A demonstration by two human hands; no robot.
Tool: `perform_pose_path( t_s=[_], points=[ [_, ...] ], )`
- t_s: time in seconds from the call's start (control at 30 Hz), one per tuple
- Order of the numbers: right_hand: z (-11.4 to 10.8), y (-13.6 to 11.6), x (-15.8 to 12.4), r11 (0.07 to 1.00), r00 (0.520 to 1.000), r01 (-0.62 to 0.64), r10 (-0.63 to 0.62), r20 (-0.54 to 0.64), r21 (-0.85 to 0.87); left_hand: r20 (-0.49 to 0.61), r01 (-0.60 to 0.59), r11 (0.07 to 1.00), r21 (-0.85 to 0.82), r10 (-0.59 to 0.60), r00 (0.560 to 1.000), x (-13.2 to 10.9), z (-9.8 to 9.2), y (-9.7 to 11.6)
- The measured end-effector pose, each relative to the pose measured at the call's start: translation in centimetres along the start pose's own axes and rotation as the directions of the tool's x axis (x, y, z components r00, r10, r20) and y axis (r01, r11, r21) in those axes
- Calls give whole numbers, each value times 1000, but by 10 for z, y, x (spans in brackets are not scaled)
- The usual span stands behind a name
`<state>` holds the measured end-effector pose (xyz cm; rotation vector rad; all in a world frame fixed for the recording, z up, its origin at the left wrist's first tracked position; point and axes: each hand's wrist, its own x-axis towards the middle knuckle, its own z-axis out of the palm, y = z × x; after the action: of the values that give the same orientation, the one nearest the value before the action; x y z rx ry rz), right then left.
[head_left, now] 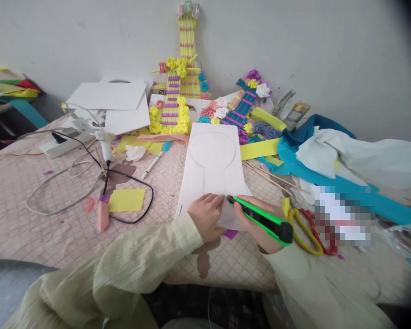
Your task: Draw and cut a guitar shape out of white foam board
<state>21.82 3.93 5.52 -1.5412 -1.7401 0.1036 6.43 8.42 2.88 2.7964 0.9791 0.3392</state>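
Note:
A white sheet of board (pixel 215 178) lies in front of me, bearing a pencil outline of a round shape joined to a straight neck. My left hand (pixel 207 214) rests flat on its near left part, fingers stretched across it and nothing held. My right hand (pixel 256 224) is closed around a green and black utility knife (pixel 265 221). The knife's dark tip points at the board, close beside my left fingertips; whether the blade touches the board cannot be made out.
Scissors with yellow and red handles (pixel 308 233) lie right of my right hand. Left are a glue gun (pixel 105 146) with looping cables and a yellow paper piece (pixel 127 200). Decorated guitar-shaped crafts (pixel 171 103) stand behind; blue crepe paper (pixel 356 192) spreads at right.

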Motion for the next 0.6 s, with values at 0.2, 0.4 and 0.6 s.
perform_pose_path(
  t_s=[0.2, 0.4, 0.6],
  points=[
    [-42, -4, 19, 993, 994, -102, 100, -42, -56, -23, -30, 999, -15, 29, 999, -4, 0, -3],
    [-39, 48, 35, 810, 928, -371, 314, 199, 454, -9, -83, 996, -43, 83, 997, -9, -2, -11],
    [0, 60, 23, 389, 804, -579, 417, 423, 716, -1, -132, 991, -15, 132, 991, -7, -6, -14]
  ],
)
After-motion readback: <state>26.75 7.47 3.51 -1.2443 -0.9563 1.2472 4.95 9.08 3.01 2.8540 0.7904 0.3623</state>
